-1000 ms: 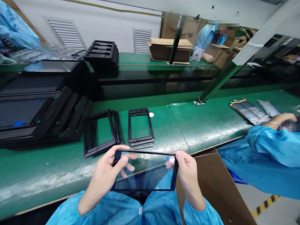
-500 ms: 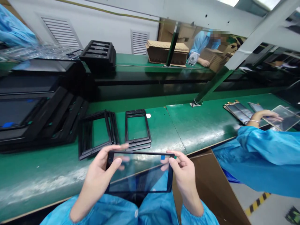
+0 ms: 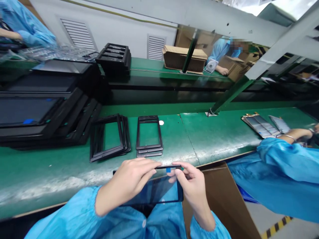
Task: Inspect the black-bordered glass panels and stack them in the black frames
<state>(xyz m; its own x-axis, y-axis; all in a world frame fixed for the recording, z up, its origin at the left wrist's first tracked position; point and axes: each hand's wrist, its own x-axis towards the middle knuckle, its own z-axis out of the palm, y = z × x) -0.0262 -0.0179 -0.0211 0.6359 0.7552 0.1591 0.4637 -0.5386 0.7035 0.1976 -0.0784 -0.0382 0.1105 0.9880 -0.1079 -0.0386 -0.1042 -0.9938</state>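
Up close, the left hand [image 3: 127, 182] curls its fingers over the far edge of a black-framed glass panel [image 3: 156, 190], and the right hand [image 3: 191, 191] pinches its right end, just above the near edge of the green bench [image 3: 62, 169]. Farther off, black frame stacks [image 3: 107, 154] and [image 3: 149, 153] lie side by side on the bench.

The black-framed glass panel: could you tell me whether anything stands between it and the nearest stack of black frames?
Nothing visible does: only green bench lies between the glass panel and the stack of black frames.
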